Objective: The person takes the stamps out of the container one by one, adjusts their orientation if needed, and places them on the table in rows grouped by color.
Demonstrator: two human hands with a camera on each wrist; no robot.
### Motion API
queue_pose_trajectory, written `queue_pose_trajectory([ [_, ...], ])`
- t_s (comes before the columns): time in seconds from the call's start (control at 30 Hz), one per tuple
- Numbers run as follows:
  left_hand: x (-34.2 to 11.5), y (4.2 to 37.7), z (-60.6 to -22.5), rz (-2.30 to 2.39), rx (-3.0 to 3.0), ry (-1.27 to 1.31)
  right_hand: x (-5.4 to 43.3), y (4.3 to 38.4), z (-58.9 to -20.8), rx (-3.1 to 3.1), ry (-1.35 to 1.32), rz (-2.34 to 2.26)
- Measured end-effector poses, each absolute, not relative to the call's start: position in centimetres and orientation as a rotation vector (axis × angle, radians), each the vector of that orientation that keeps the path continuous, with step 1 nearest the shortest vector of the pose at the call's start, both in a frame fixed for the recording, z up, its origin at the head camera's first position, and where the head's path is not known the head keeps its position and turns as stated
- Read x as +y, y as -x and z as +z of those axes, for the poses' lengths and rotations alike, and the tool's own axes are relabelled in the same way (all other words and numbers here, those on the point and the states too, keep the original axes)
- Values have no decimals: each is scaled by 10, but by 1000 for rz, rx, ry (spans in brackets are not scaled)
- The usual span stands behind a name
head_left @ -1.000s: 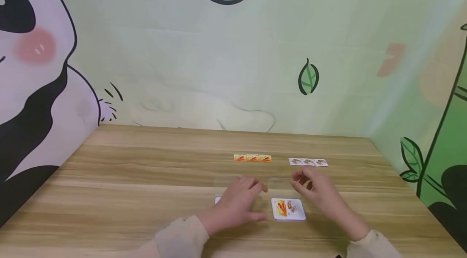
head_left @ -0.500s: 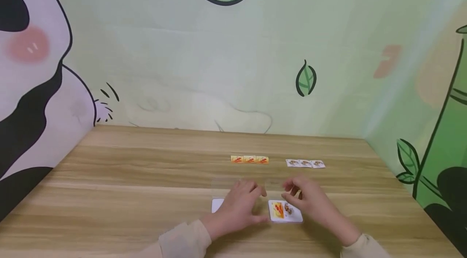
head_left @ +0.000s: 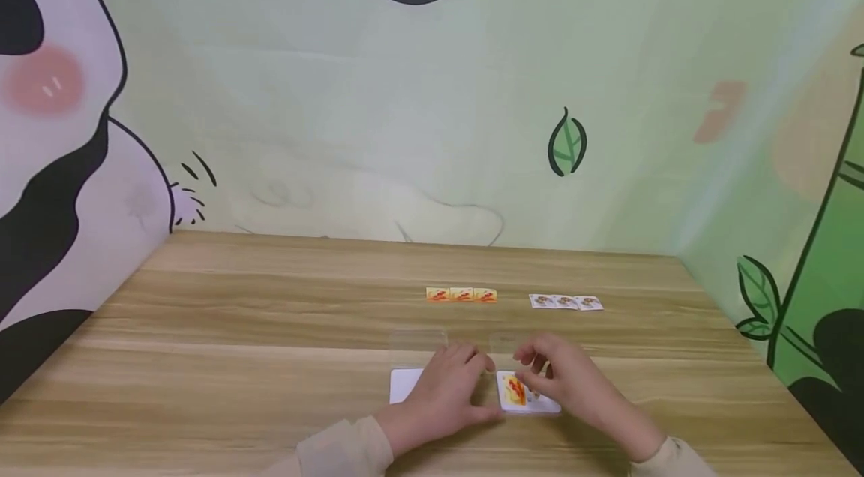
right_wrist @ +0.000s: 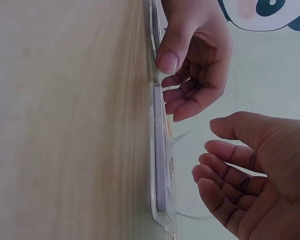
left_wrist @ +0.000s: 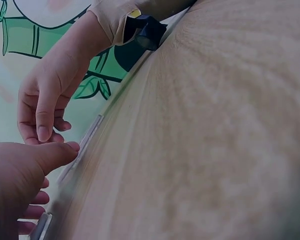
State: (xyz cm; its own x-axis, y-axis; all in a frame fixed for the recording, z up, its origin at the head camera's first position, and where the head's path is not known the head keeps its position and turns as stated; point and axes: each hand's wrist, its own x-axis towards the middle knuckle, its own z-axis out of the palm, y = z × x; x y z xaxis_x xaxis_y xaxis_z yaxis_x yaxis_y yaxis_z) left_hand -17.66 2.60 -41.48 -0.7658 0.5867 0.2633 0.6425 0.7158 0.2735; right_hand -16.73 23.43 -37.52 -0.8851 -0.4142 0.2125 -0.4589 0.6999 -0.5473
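Observation:
In the head view, a clear plastic case (head_left: 529,411) lies on the table with its lid folded back. Inside it is a white card (head_left: 515,391) bearing a yellow-and-red picture and a second picture, partly hidden by fingers. My right hand (head_left: 570,379) hovers over that case, fingers loosely bent, with nothing visible between them. To the left, a second lidded clear case holds a blank white card (head_left: 403,385). My left hand (head_left: 445,391) covers part of this one, its thumb tip by the right case's near left corner. The right wrist view shows the case (right_wrist: 157,150) edge-on beside both hands.
Farther back on the wooden table (head_left: 270,312) lie three small yellow-and-red picture pieces (head_left: 462,295) in a row. To their right is a row of three white picture pieces (head_left: 565,302). A pale green wall (head_left: 304,102) with panda and leaf drawings closes the back.
My right hand has moved left and nearer, from beside the right case to above its picture card. My left hand has stayed nearly in place; the head view has shifted slightly.

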Motion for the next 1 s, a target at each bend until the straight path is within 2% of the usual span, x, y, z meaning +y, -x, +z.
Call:
queue_pose_trajectory([
  [0.33,28,176,-416,-533,-2747,980,234,165,-376,-2868,-786,854],
  [1.0,27,176,-417,-523,-2744,992,229,165,-386,-2928,-687,813],
])
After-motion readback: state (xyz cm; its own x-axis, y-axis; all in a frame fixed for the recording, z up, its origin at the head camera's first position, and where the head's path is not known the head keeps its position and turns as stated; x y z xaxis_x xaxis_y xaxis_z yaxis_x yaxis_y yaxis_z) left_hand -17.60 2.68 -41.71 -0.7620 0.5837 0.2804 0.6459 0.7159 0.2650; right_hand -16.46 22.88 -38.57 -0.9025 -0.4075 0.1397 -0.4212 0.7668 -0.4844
